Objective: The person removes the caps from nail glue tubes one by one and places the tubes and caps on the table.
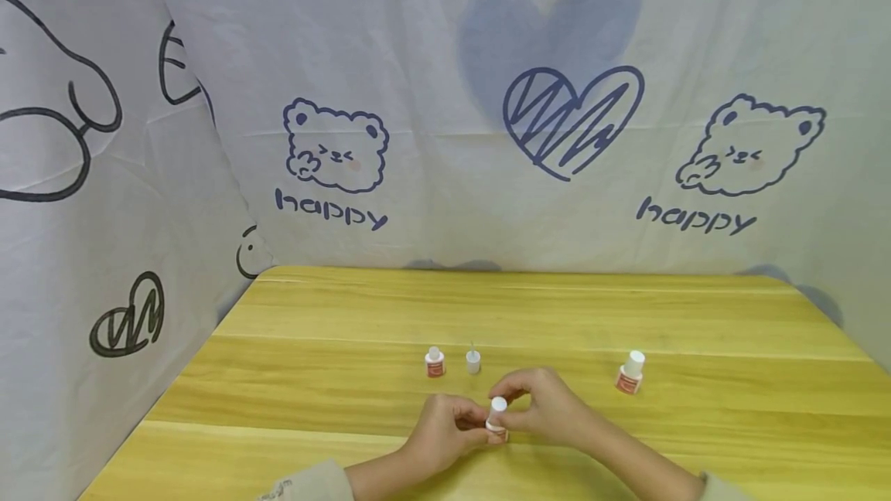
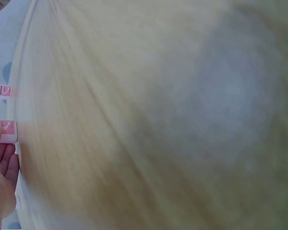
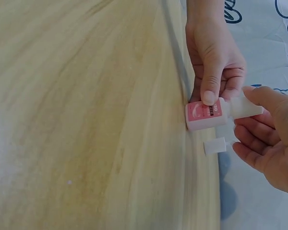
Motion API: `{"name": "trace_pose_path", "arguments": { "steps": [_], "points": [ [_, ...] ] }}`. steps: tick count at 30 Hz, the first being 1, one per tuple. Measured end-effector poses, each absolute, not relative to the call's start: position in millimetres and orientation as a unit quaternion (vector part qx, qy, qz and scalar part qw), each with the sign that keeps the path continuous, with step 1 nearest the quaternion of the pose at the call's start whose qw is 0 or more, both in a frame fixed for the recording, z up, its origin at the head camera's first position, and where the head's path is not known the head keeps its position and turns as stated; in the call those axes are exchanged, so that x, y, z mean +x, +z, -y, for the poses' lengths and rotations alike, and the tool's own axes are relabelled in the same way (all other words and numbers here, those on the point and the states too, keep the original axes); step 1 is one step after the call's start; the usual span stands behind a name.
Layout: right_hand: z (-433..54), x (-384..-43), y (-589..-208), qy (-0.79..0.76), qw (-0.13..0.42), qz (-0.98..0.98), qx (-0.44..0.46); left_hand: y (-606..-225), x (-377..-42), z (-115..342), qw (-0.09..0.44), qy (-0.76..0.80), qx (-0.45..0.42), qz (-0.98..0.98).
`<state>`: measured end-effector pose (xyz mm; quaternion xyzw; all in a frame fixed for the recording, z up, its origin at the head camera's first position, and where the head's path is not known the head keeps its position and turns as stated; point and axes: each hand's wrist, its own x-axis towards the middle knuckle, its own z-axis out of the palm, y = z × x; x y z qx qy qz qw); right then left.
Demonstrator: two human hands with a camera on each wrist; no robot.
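Note:
In the head view, a small white bottle [image 1: 496,434] with a red label stands upright near the front of the table, between both hands. My left hand [image 1: 440,436] pinches its body, the thumb [image 3: 210,96] lying on the label in the right wrist view. From the other side my right hand [image 1: 550,408] holds the tall white cap [image 3: 246,106] between thumb and fingers. The cap sits on the bottle's top. The left wrist view catches part of the left hand [image 2: 4,172] and the pink-red label [image 2: 8,127] at its left edge.
Behind the hands stand a second small bottle [image 1: 435,366] with a short whitish top and, beside it, a white cap [image 1: 473,362] with a thin pin pointing up. A third bottle [image 1: 629,377], tall cap on, stands to the right. A printed curtain [image 1: 445,215] hangs behind the wooden table [image 1: 313,377].

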<state>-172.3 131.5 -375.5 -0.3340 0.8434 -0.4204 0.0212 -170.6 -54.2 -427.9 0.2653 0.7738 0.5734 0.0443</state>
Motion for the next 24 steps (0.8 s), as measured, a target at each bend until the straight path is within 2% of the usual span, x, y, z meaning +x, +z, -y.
{"name": "trace_pose_path", "arguments": {
  "steps": [10,24],
  "points": [
    [-130.5,-171.5,-377.2,-0.426,0.017,-0.847,-0.318,-426.9,-169.4,54.8,0.052,0.579,0.262,-0.771],
    [-132.7,-173.1,-374.8,-0.417,0.047,-0.845,-0.332,-427.8,-169.8,54.6,0.04,0.563,0.264,-0.782]
  ]
}}
